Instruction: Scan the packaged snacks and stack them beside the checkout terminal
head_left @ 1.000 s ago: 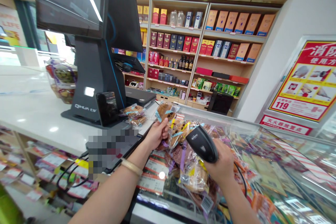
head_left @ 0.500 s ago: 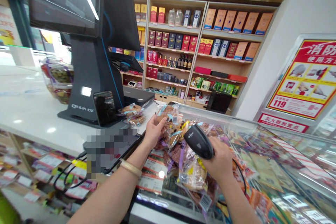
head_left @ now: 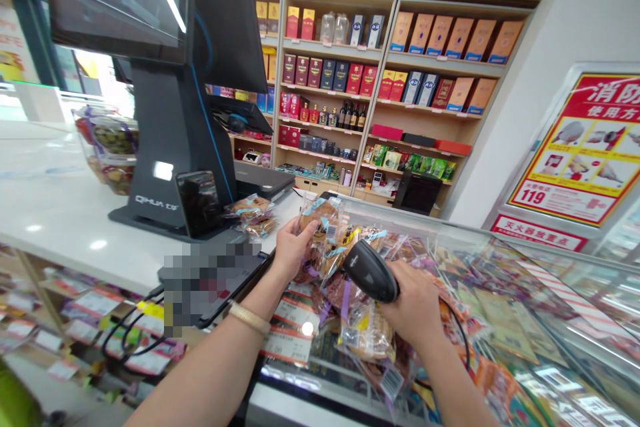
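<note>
My left hand (head_left: 294, 245) pinches a clear-wrapped snack packet (head_left: 319, 215) with brown, biscuit-like contents and a barcode label on its right side. In my right hand (head_left: 414, 293) is a black handheld barcode scanner (head_left: 371, 271), its cable trailing down by the wrist. The scanner's head points left toward the packet, a short gap apart. Below both hands lies a heap of similar wrapped packets (head_left: 367, 333) on the glass counter (head_left: 320, 380). Two or so more packets (head_left: 253, 213) sit left of my left hand, beside the register stand.
A black point-of-sale terminal (head_left: 167, 140) stands on the white counter (head_left: 75, 220), with a phone (head_left: 199, 203) leaning on it. Black cables (head_left: 120, 340) hang at the counter's edge. Shelves with boxes and bottles (head_left: 330, 77) line the back wall. A red fire notice (head_left: 580, 147) hangs right.
The scanner in my right hand has shifted slightly left and down, nearer the held packet. My left hand keeps its hold, and the packet looks slightly more upright.
</note>
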Motion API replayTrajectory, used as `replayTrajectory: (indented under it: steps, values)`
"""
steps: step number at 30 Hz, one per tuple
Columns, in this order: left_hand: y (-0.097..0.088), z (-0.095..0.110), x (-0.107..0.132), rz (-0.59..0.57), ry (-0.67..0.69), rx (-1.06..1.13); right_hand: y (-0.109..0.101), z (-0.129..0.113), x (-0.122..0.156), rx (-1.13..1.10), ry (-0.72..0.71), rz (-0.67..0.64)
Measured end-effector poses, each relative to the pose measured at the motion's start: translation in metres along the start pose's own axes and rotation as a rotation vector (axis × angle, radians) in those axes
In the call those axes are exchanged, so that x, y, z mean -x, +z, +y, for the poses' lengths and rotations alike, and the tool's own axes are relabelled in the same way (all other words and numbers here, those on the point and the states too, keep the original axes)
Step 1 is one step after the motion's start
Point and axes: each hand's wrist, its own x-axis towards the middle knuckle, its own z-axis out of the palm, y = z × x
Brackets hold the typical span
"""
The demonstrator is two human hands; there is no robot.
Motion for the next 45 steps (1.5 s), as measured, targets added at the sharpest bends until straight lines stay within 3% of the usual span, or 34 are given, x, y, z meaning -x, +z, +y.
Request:
replayTrajectory:
  steps: [10,19,23,32,37,39,43,45]
  values:
    - [-0.004,-0.005,-0.005,0.046,-0.069,0.128,0.003,0.003,0.002,-0.035,0.027,0.026]
    - [-0.029,0.011,-0.050,0.431,-0.078,0.537,0.006,0.005,0.004,-0.038,0.008,0.081]
    - [-0.039,0.008,-0.056,0.495,-0.109,0.502,0.005,0.004,0.005,-0.053,0.009,0.083]
    - [-0.046,0.009,-0.054,0.522,-0.180,0.445,0.005,0.003,0.004,-0.080,0.036,0.075]
    - [-0.044,0.004,-0.048,0.408,-0.264,0.256,0.007,0.004,0.005,-0.080,0.032,0.091]
    - [-0.042,0.002,-0.041,0.231,-0.286,0.097,0.007,0.005,0.005,-0.087,0.032,0.098]
    - [-0.047,-0.003,-0.026,-0.303,-0.309,-0.159,0.007,0.004,0.005,-0.097,0.036,0.090]
    - [-0.052,-0.005,-0.021,-0.427,-0.295,-0.188,0.007,0.004,0.005,-0.091,0.040,0.086]
